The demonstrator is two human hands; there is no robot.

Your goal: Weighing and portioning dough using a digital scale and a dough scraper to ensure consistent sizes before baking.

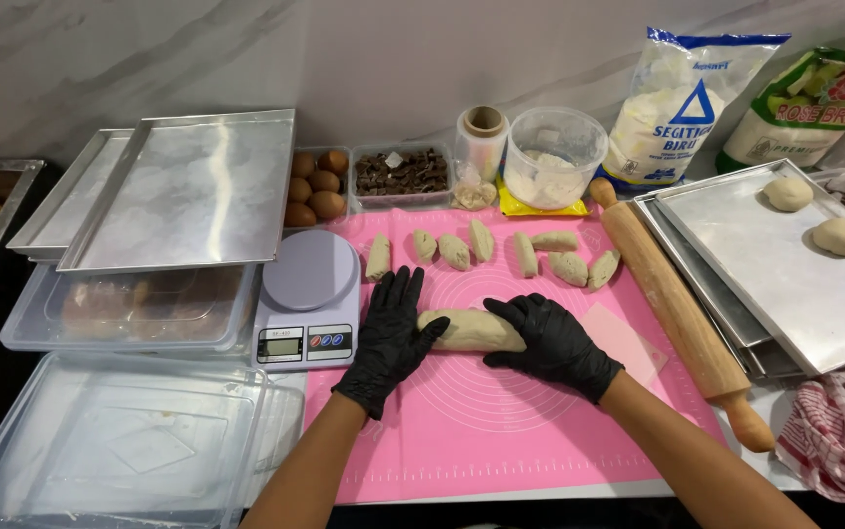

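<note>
pink mat [501,431] | dough log [468,330] long axis left-right | both hands' fingers spread, pressing its ends

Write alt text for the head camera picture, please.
Two black-gloved hands, left hand and right hand, press a dough log on a pink mat; cut dough pieces, a scale and a rolling pin lie nearby.

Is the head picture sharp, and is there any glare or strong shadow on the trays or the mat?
Head view: sharp across the middle, both gloved hands, left hand and right hand, crisp on the dough log; soft glare on the metal tray; only faint shadows on the pink mat; edges bend slightly from the wide lens.
</note>
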